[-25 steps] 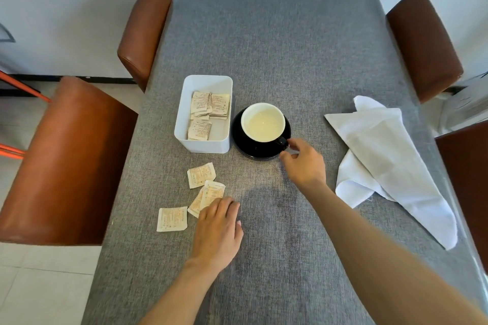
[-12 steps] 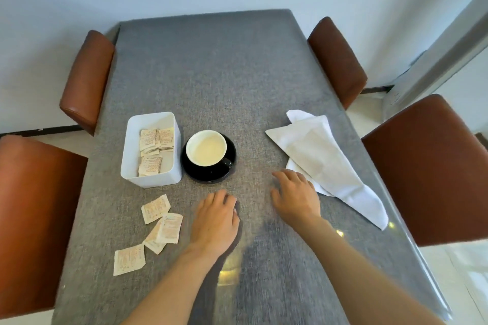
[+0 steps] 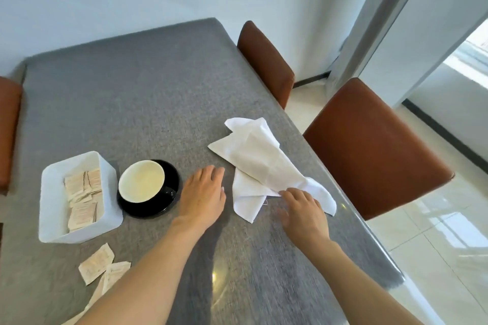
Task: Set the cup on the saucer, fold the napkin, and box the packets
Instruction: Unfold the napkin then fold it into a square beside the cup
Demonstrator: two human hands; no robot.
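A white-lined black cup point(image 3: 141, 181) stands on the black saucer point(image 3: 158, 213). Left of it a white box point(image 3: 110, 192) holds several packets point(image 3: 81, 200). Loose packets point(image 3: 96, 262) lie on the grey table point(image 3: 132, 87) near the front left, partly hidden by my left forearm. A crumpled white napkin point(image 3: 258, 158) lies to the right. My left hand point(image 3: 203, 192) rests flat and open between saucer and napkin. My right hand point(image 3: 303, 208) lies over the napkin's near corner, fingertips on the cloth, no clear grip.
Brown chairs stand along the table's right edge, one near point(image 3: 369, 155) and one farther back point(image 3: 266, 60); another chair point(image 3: 8, 124) shows at the left. The napkin lies close to the right table edge. Tiled floor lies beyond.
My view has swung right. My right hand moved forward onto the napkin's near corner. My left hand moved right, away from the loose packets, to beside the saucer.
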